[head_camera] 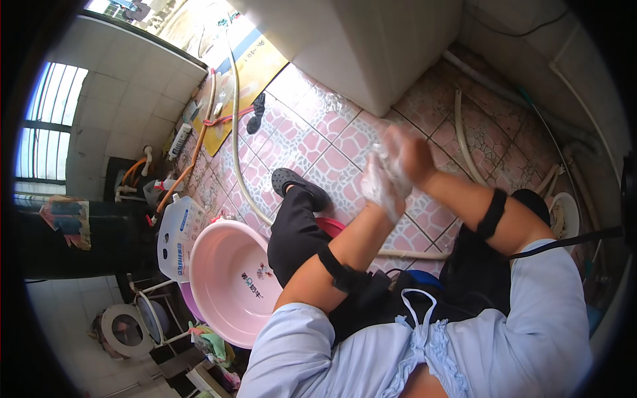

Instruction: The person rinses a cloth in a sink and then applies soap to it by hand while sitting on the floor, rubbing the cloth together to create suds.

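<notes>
My left hand (379, 183) is raised in front of me above the tiled floor (328, 164). A whitish, glossy film covers it to the wrist; whether this is a thin plastic glove or lather, I cannot tell. Right against it, my right hand (414, 155) is blurred by motion, its fingers partly whitish too. Whether anything lies between the hands is hidden. Below my left forearm, part of a red rim (331, 226) shows. Black bands (491, 215) circle both arms.
At my left stands a pink plastic basin (231, 283), beside a white plastic jug (179, 239). A pale hose (236, 124) crosses the floor near a black cloth item (256, 114) and a yellow mat (234, 114). A large white box-shaped body (343, 45) stands ahead; another hose (463, 134) lies right.
</notes>
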A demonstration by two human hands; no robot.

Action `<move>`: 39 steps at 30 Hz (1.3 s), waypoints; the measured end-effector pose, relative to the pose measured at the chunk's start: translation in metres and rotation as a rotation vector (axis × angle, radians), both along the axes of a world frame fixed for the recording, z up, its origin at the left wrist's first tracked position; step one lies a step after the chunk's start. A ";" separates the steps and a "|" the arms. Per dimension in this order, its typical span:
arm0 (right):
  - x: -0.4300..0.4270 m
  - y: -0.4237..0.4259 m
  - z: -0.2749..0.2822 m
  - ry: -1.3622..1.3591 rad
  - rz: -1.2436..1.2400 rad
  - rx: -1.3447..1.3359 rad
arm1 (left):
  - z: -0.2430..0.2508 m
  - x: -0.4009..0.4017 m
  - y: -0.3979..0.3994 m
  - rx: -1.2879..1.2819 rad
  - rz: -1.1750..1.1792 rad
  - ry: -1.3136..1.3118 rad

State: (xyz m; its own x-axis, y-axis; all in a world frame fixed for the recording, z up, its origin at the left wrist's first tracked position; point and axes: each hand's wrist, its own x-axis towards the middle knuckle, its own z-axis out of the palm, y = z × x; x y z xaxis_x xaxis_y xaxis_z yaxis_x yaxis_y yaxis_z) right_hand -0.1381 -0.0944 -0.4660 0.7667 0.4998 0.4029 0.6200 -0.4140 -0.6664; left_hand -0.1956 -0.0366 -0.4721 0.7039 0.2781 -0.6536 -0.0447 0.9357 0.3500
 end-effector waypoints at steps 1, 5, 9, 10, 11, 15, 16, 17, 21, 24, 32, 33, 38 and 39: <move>0.000 0.002 0.002 0.001 0.003 0.007 | 0.000 0.000 -0.009 0.113 -0.019 -0.129; -0.046 0.017 0.016 0.095 0.168 0.294 | -0.041 -0.021 0.043 0.155 -0.069 -0.455; 0.005 -0.007 0.012 0.233 0.105 0.058 | 0.025 -0.002 -0.006 0.076 -0.069 0.074; 0.016 -0.005 0.013 0.340 0.016 -0.013 | 0.014 -0.001 -0.010 0.254 -0.047 0.081; 0.012 -0.003 0.011 0.339 0.020 -0.010 | 0.002 -0.003 -0.014 0.245 -0.084 -0.008; -0.048 0.012 0.024 0.212 0.174 0.108 | -0.063 -0.006 0.029 0.044 0.020 -0.718; -0.052 0.018 0.031 0.173 0.227 0.069 | -0.085 -0.007 0.039 -0.036 0.182 -1.015; -0.053 0.026 0.038 0.133 0.282 0.034 | -0.105 -0.010 0.052 -0.125 0.280 -1.320; 0.017 -0.011 0.002 0.519 0.019 0.065 | 0.005 0.002 -0.021 0.132 -0.135 -0.093; -0.039 0.009 0.017 0.122 0.213 0.120 | -0.057 -0.013 0.055 -0.046 -0.389 -0.535; -0.001 -0.001 0.012 0.242 0.070 0.042 | 0.011 0.002 -0.003 0.119 -0.071 -0.052; -0.015 0.000 0.013 0.085 0.105 0.134 | 0.014 0.002 0.005 0.153 -0.101 -0.069; -0.013 0.005 0.021 0.089 0.172 0.139 | -0.036 -0.001 0.024 0.019 -0.241 -0.409; 0.023 -0.007 0.003 0.228 0.032 -0.016 | -0.002 0.008 -0.009 0.071 -0.198 0.068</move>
State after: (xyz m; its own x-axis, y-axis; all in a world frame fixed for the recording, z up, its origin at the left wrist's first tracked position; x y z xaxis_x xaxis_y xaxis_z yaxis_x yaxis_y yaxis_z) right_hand -0.1149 -0.1016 -0.4629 0.8206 0.5304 0.2128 0.4673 -0.4085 -0.7841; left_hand -0.1877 -0.0453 -0.4742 0.7045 0.1854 -0.6851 0.1636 0.8969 0.4110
